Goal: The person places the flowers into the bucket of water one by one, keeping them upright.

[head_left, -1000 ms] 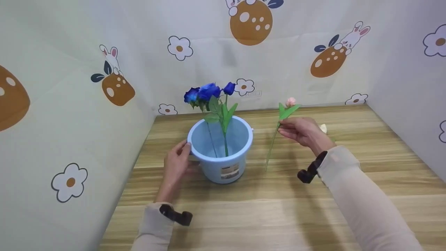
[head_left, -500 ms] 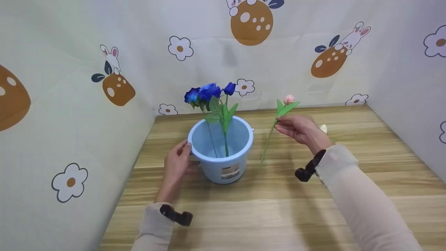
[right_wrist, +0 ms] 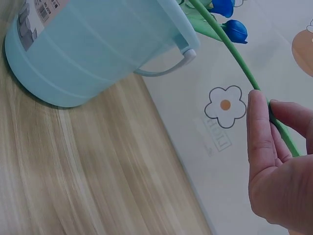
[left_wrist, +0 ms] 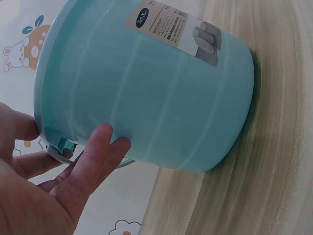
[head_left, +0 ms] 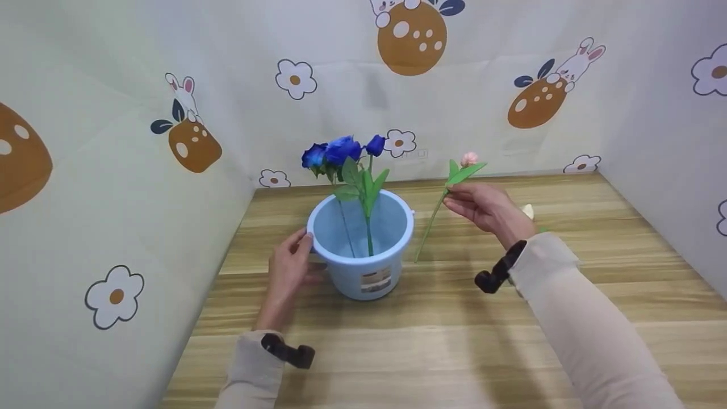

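A light blue bucket [head_left: 343,278] stands upright on the wooden table, its paper label facing me. My left hand [head_left: 288,264] holds it at the left side of the rim; in the left wrist view the thumb is at the rim and fingers touch the wall near the handle. Blue roses [head_left: 342,149] and a blue tulip [head_left: 375,145] lean inside the bucket, heads above the rim. Right of the bucket, my right hand [head_left: 489,209] pinches a pink flower [head_left: 469,159] by its green stem [right_wrist: 230,44], just below the leaves. Its lower stem end slants toward the bucket.
A small cream-white flower [head_left: 528,212] lies on the table [head_left: 397,352] behind my right wrist, partly hidden. Patterned curtains [head_left: 341,102] enclose the table at the back and both sides. The bucket's handle [right_wrist: 171,68] hangs down on its far side.
My right hand has moved left with the pink flower, bringing its stem end closer to the bucket and tilting it more. The left hand and bucket have stayed put.
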Demonstrator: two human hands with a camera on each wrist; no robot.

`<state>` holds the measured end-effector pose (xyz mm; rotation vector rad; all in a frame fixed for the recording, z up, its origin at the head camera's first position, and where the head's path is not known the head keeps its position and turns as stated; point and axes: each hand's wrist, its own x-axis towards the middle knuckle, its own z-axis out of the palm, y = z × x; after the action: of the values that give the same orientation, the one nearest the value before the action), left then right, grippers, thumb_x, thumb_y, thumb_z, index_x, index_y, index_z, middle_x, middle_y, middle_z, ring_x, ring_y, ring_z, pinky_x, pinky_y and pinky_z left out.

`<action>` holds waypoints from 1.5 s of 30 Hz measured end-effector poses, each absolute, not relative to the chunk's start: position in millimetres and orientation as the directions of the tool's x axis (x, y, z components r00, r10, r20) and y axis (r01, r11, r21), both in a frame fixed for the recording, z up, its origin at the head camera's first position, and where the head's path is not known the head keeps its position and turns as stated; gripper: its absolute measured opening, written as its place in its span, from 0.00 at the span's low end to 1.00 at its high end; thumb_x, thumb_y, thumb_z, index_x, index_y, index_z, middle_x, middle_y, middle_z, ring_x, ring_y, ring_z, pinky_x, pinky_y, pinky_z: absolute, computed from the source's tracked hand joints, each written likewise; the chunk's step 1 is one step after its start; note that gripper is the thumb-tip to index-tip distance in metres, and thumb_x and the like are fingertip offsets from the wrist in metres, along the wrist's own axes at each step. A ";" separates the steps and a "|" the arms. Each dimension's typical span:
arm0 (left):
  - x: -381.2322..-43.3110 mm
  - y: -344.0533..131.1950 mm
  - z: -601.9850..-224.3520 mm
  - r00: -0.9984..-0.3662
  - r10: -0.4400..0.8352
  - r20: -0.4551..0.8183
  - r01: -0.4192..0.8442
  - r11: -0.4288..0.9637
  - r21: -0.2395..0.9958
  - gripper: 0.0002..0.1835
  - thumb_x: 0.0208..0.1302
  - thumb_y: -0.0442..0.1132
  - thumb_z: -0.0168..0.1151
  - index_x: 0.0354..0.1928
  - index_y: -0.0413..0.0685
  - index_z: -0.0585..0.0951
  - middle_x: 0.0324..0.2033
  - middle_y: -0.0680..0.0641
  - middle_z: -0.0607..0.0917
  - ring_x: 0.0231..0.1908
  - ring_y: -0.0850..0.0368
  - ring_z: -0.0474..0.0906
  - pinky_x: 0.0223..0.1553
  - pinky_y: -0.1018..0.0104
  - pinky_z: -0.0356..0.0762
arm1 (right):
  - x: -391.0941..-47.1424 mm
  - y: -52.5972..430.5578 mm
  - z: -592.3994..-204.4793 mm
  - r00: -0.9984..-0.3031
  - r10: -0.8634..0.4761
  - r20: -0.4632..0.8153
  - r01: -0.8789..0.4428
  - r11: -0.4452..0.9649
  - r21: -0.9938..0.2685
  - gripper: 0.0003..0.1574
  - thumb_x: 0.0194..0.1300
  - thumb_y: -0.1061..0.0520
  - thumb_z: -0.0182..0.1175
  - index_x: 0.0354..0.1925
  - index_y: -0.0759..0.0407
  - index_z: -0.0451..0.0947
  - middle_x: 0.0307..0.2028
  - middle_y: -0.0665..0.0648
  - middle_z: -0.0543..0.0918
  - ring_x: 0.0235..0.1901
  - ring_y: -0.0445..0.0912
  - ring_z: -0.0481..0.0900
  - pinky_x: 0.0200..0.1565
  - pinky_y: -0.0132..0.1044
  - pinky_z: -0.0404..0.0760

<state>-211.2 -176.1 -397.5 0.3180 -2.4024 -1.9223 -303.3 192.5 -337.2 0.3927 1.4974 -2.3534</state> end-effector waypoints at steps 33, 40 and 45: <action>-211.9 -176.1 -400.1 -0.980 -0.193 -0.048 -0.096 0.244 0.965 0.26 0.83 0.50 0.51 0.75 0.49 0.74 0.68 0.37 0.80 0.57 0.39 0.86 0.41 0.57 0.93 | -309.3 159.3 -317.7 -0.948 -0.009 -0.318 0.287 -0.450 -0.845 0.02 0.73 0.68 0.63 0.39 0.67 0.81 0.26 0.60 0.89 0.27 0.46 0.91 0.41 0.32 0.92; -211.7 -174.9 -402.6 -0.975 -0.221 -0.012 -0.062 0.220 0.973 0.26 0.80 0.48 0.54 0.73 0.46 0.77 0.60 0.33 0.84 0.52 0.38 0.86 0.38 0.49 0.94 | -309.1 150.9 -314.3 -0.955 0.010 -0.296 0.265 -0.417 -0.870 0.05 0.71 0.67 0.66 0.45 0.67 0.82 0.28 0.60 0.90 0.29 0.46 0.92 0.44 0.33 0.92; -211.9 -175.2 -401.4 -0.973 -0.229 -0.003 -0.062 0.249 0.967 0.26 0.80 0.48 0.54 0.73 0.45 0.77 0.60 0.34 0.84 0.56 0.39 0.84 0.36 0.55 0.93 | -307.4 146.1 -312.9 -0.959 0.021 -0.281 0.254 -0.372 -0.893 0.08 0.71 0.66 0.67 0.47 0.66 0.83 0.30 0.60 0.91 0.31 0.46 0.92 0.45 0.34 0.92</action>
<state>-211.9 -175.2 -401.4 0.2784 -2.3695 -1.8241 -307.4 146.1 -312.9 0.3713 1.6715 -2.4628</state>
